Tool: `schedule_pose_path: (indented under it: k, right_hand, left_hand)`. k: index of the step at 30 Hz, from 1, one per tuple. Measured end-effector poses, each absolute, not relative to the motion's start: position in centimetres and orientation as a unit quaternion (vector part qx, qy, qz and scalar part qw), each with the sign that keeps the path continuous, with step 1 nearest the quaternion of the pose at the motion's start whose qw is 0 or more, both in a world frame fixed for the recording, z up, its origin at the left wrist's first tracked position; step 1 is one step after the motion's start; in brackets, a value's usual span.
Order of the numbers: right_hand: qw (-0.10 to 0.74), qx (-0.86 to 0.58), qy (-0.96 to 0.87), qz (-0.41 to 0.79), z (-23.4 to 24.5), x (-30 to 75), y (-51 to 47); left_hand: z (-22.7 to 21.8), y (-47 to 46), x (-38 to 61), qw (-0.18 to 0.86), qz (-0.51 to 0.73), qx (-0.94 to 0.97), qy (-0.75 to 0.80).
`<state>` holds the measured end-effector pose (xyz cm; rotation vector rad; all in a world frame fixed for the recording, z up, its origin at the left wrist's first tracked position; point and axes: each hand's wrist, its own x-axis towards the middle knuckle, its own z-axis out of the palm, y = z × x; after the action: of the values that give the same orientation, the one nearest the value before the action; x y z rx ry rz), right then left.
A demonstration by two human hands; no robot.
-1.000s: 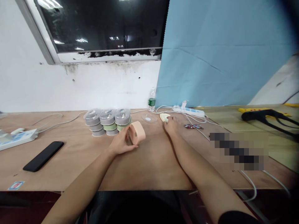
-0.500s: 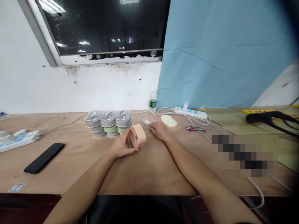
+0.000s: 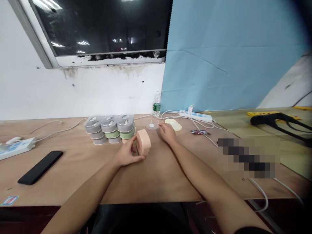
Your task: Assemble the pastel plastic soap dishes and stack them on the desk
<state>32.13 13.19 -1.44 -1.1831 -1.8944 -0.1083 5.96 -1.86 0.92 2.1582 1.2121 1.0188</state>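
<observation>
My left hand (image 3: 126, 152) is wrapped around a peach-coloured plastic box (image 3: 144, 143) with rounded corners, held tilted on its side above the table. The fingers are behind it and the thumb is at its lower edge. Farther back, a clear plastic lid (image 3: 147, 125) with a round white spot in its middle lies on the table. My right hand (image 3: 168, 133) has its fingers curled together at the lid's right edge, appearing to pinch it. Just behind that hand lies a pale yellow wavy-edged piece (image 3: 174, 124).
Left of the peach box stand stacked grey and green boxes with clear lids (image 3: 109, 123). A black phone (image 3: 41, 167) lies at the left. Along the back are a water bottle (image 3: 156, 107), a white power strip (image 3: 196, 116) and cables. A shiny wrapper (image 3: 200, 132) lies at right.
My right hand has drawn a little to the right, from over the clear lid to its edge, and its fingers have curled. The peach box has turned slightly in my left hand. The view has shifted.
</observation>
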Motion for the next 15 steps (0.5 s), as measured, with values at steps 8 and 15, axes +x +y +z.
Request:
schedule_pose_path:
  k: [8, 15]
  right_hand:
    - [0.523, -0.289, -0.799, -0.070, -0.1, 30.8, 10.5]
    - [0.448, -0.043, -0.884, -0.125, -0.4, 26.0, 6.9]
  left_hand:
    - [1.2, -1.4, 5.2, 0.259, 0.465, 0.756, 0.381]
    - [0.0, -0.8, 4.9, 0.284, 0.508, 0.730, 0.357]
